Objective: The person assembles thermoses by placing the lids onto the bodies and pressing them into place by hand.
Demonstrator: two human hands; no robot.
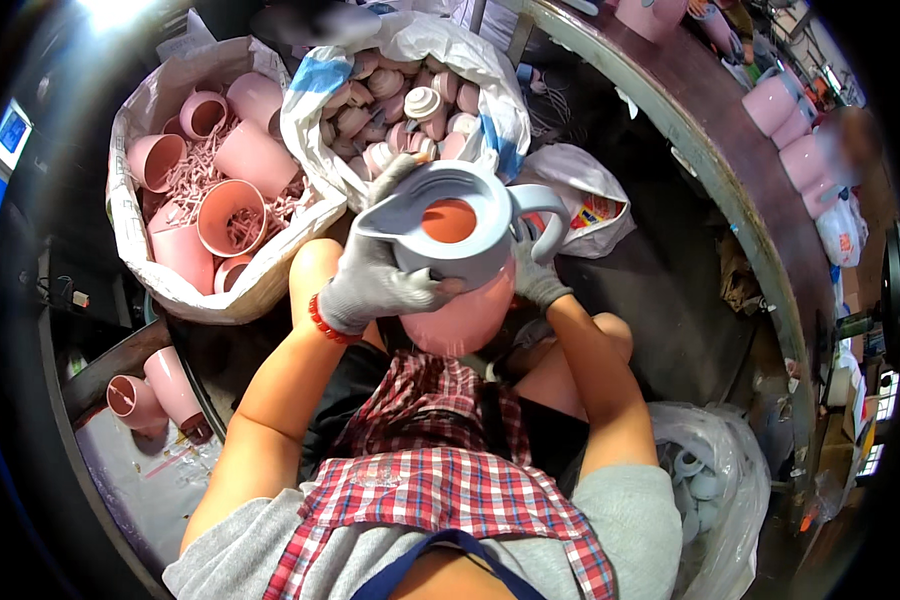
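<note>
Pink jug (pixel 470 266), pale grey top and handle, held above the lap; spout left, handle right. Left hand (pixel 375 285), grey glove: fingers curled round the jug's left side below the spout, thumb across its near face. Right hand (pixel 540 278), gloved, at the right side under the handle; fingers mostly hidden, can't make out how far they close. Far left: sack (pixel 195 305) of pink cups. Right of that, lid sack (pixel 390 40) with blue print patches. Beyond the handle, white bag (pixel 608 238) bearing a red-and-yellow printed label (pixel 597 210), lettering too small to read. Table (pixel 710 85) far right.
</note>
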